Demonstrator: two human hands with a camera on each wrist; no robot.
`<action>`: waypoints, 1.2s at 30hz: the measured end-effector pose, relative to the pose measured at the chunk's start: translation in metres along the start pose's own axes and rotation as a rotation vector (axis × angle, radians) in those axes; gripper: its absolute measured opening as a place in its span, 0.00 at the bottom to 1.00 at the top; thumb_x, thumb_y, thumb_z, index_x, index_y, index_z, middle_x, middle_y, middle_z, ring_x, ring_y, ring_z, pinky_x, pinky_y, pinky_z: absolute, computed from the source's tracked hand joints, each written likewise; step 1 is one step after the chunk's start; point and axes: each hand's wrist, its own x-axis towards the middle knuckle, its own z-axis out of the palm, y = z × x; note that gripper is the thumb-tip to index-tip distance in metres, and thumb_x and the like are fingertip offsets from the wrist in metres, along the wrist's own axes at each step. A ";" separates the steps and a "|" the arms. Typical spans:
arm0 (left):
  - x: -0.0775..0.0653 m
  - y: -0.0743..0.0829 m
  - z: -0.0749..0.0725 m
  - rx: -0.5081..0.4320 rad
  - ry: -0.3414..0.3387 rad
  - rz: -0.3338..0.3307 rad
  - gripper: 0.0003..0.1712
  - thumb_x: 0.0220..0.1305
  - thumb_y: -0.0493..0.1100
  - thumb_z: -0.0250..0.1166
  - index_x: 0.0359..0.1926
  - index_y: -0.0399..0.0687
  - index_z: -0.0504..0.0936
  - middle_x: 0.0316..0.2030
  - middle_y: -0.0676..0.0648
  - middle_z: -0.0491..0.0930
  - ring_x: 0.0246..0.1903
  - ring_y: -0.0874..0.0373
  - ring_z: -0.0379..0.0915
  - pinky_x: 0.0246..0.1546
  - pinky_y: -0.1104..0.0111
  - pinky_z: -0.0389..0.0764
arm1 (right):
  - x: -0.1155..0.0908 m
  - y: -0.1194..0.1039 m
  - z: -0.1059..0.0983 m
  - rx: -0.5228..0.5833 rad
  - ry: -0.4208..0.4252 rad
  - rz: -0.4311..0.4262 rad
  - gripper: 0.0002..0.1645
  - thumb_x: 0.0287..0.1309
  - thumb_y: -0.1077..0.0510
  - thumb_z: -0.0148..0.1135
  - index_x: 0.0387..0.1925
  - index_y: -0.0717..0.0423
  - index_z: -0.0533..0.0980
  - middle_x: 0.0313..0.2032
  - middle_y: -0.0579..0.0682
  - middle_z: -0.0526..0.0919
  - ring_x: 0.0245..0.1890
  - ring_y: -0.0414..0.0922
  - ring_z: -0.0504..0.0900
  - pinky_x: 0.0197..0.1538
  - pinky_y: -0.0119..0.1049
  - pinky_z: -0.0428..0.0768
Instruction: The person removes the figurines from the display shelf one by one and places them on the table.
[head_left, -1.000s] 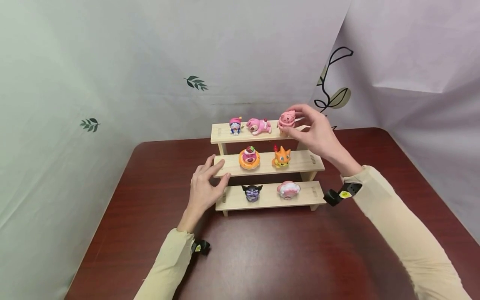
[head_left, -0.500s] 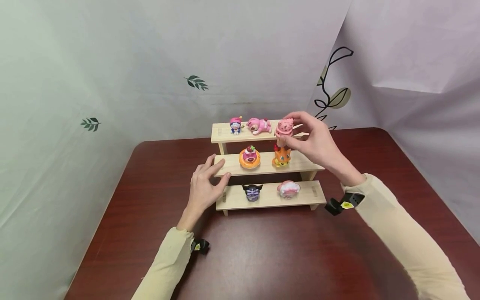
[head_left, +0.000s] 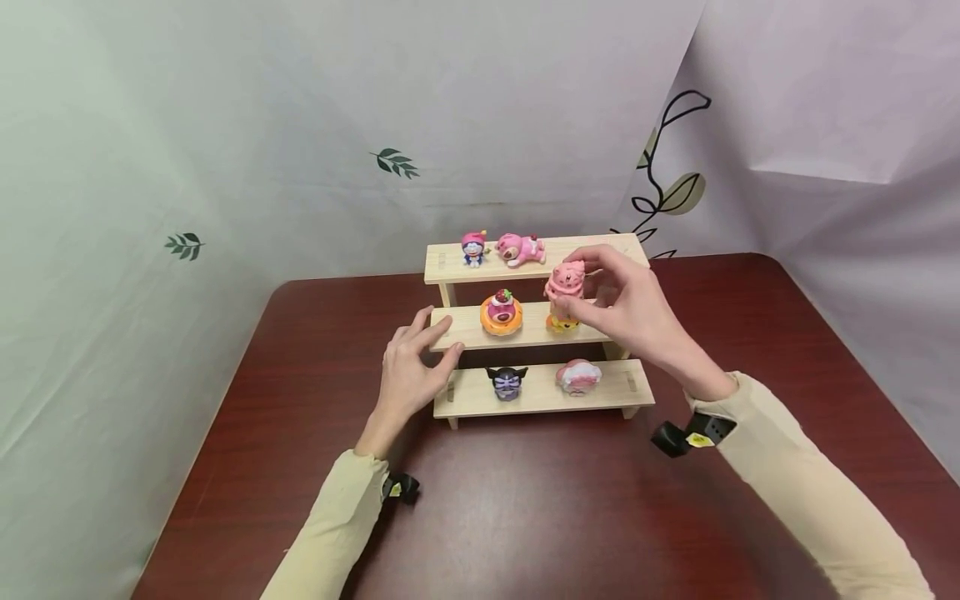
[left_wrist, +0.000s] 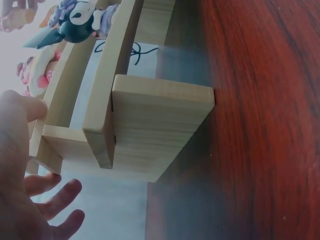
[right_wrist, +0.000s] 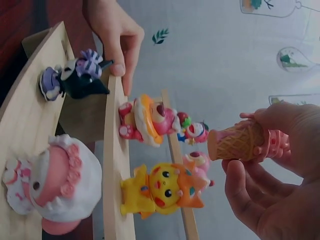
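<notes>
My right hand (head_left: 636,312) holds a pink ice-cream-cone figurine (head_left: 566,281) between thumb and fingers, in front of the top shelf and above the middle one. In the right wrist view its waffle cone (right_wrist: 237,141) points away from the palm. At the middle shelf's left end, my left hand (head_left: 408,371) grips the three-tier wooden display stand (head_left: 536,318). In the head view the held figurine partly covers a yellow-and-orange figurine (right_wrist: 162,190) on the middle shelf. A strawberry-topped ring figurine (head_left: 501,314) stands to that one's left.
On the top shelf are a blue figurine in a pink hat (head_left: 473,248) and a lying pink bear figurine (head_left: 521,249). The bottom shelf carries a black-and-purple figurine (head_left: 507,383) and a pink-and-white one (head_left: 578,377). A dark red table (head_left: 525,500) supports the stand.
My right hand has brought the cone figurine from the right part of the top shelf forward and down, before the middle shelf. The left hand stays on the stand.
</notes>
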 end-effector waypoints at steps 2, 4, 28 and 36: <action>0.000 0.000 0.000 0.001 -0.007 -0.007 0.26 0.57 0.48 0.73 0.56 0.45 0.85 0.62 0.38 0.76 0.46 0.40 0.75 0.42 0.46 0.73 | -0.003 -0.001 0.002 0.002 0.007 -0.006 0.25 0.52 0.65 0.75 0.53 0.60 0.77 0.42 0.50 0.82 0.34 0.45 0.83 0.33 0.28 0.77; 0.001 0.001 -0.001 0.000 -0.010 -0.009 0.26 0.57 0.48 0.73 0.56 0.44 0.85 0.62 0.38 0.76 0.46 0.40 0.75 0.43 0.46 0.73 | -0.006 -0.002 0.004 0.006 0.011 -0.015 0.25 0.52 0.65 0.76 0.52 0.59 0.78 0.42 0.49 0.83 0.35 0.44 0.83 0.33 0.28 0.78; 0.000 0.001 -0.002 -0.013 -0.019 -0.030 0.26 0.57 0.48 0.73 0.57 0.45 0.85 0.62 0.38 0.76 0.45 0.41 0.75 0.43 0.47 0.73 | -0.037 -0.013 0.033 0.139 -0.072 -0.049 0.26 0.47 0.69 0.77 0.49 0.58 0.77 0.38 0.47 0.81 0.34 0.44 0.81 0.28 0.34 0.81; 0.001 0.001 -0.002 -0.011 -0.025 -0.032 0.26 0.57 0.48 0.73 0.57 0.45 0.85 0.62 0.38 0.75 0.44 0.41 0.75 0.42 0.48 0.73 | -0.047 -0.013 0.042 0.152 -0.076 -0.056 0.26 0.47 0.68 0.78 0.48 0.58 0.77 0.37 0.47 0.82 0.33 0.44 0.82 0.31 0.34 0.81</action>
